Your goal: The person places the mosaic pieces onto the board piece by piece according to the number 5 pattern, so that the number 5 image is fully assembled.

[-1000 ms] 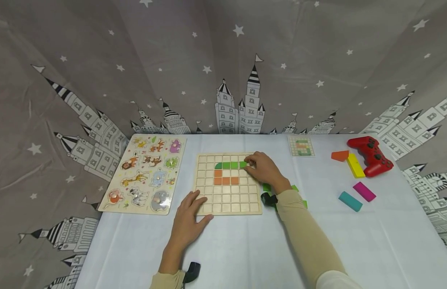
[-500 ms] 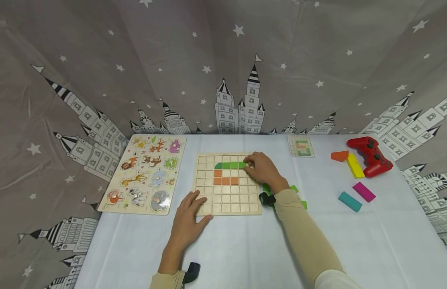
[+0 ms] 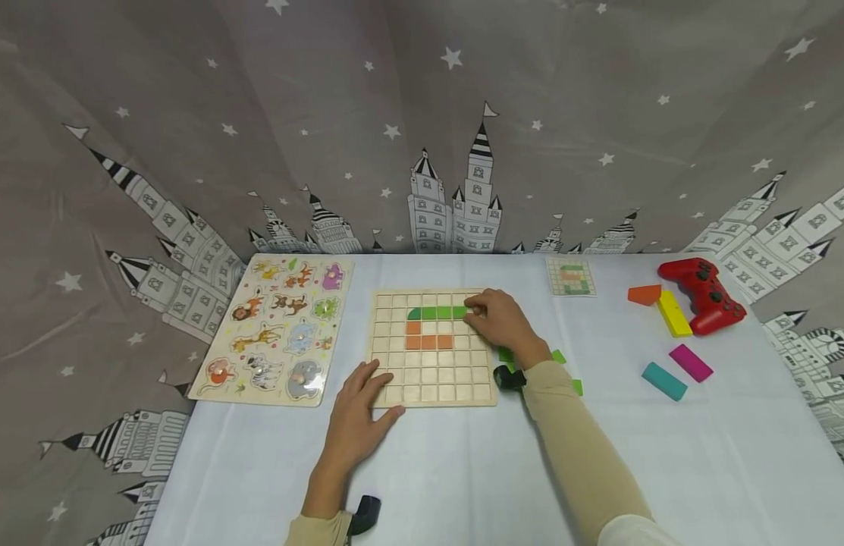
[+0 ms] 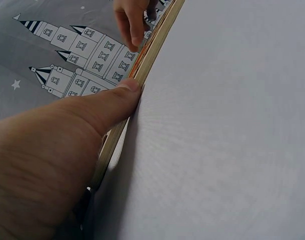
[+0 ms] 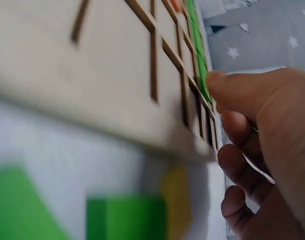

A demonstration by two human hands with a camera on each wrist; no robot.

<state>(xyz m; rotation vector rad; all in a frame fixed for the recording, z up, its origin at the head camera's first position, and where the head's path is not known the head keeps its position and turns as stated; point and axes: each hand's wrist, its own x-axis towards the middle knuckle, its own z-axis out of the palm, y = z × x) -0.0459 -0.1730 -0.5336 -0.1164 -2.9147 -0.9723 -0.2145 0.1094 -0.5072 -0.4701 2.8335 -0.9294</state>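
Note:
A wooden grid board (image 3: 445, 379) lies on the white-covered table. On it is a row of green tiles (image 3: 435, 312) with a rounded dark green piece at its left end, and several orange tiles (image 3: 428, 342) form an L below. My right hand (image 3: 500, 322) pinches the green square tile (image 3: 459, 312) at the row's right end; in the right wrist view its thumb and fingertip meet at the green strip (image 5: 204, 82). My left hand (image 3: 356, 425) rests on the board's near left corner, fingers spread on top and the thumb (image 4: 110, 102) against the near edge.
Loose green tiles (image 3: 558, 356) lie beside the board, partly hidden under my right wrist. A pattern card (image 3: 570, 276) is behind them. Farther right are a red game controller (image 3: 704, 296) and several coloured blocks (image 3: 674, 315). An animal puzzle board (image 3: 274, 330) lies left.

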